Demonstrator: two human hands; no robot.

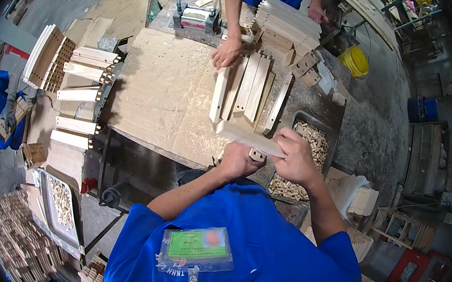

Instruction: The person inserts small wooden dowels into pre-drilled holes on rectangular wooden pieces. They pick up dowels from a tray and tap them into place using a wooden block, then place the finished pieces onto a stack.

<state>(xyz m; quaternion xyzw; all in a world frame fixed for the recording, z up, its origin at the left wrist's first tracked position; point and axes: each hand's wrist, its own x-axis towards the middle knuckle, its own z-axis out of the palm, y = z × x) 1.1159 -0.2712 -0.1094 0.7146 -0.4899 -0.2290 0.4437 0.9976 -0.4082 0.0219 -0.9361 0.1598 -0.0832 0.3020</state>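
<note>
My left hand (237, 161) is closed around a wooden piece whose end face (258, 155), with small dark holes, sticks out beside the thumb. Most of that piece is hidden by the hand. In my right hand (297, 156) is a pale wooden slat (246, 136), gripped at its right end and smeared by motion. The slat passes just above my left hand. Beyond it, several wooden slats (248, 82) lie side by side on the cardboard-covered table (159, 89). Close to my right hand stands a metal tray of wooden dowels (311, 137).
Across the table a co-worker's hand (227, 52) touches the slats, near a clamp-like metal tool (197, 18). Stacked boards (288, 23) stand at the far right, a yellow bucket (353, 61) past them. To the left are more slats (79, 94) and another dowel tray (61, 206).
</note>
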